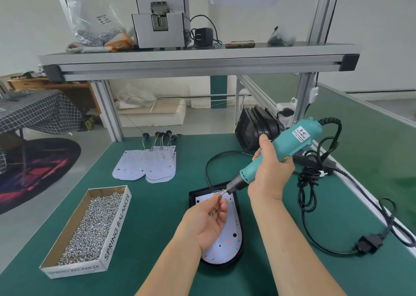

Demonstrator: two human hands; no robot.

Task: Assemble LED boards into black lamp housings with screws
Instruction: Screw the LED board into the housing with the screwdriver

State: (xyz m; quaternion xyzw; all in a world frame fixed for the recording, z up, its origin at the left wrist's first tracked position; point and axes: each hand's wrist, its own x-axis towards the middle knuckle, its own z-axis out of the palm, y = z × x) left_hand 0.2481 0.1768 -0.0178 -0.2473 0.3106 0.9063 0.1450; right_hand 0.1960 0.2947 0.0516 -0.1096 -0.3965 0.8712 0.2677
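A black lamp housing [240,228] lies on the green table with a white LED board [227,244] seated in it. My left hand [208,219], above the board, pinches a small screw [219,195] at its fingertips and holds more screws in the palm. My right hand [271,171] grips a teal electric screwdriver [290,147], tilted down to the left. Its bit tip [228,191] meets the pinched screw above the housing's far end.
A cardboard box of screws [90,226] sits at the left. Spare LED boards [146,162] with wires lie further back. Stacked black housings [254,126] stand at the back right. The screwdriver's black cable [313,183] coils at the right. An aluminium shelf [198,59] spans overhead.
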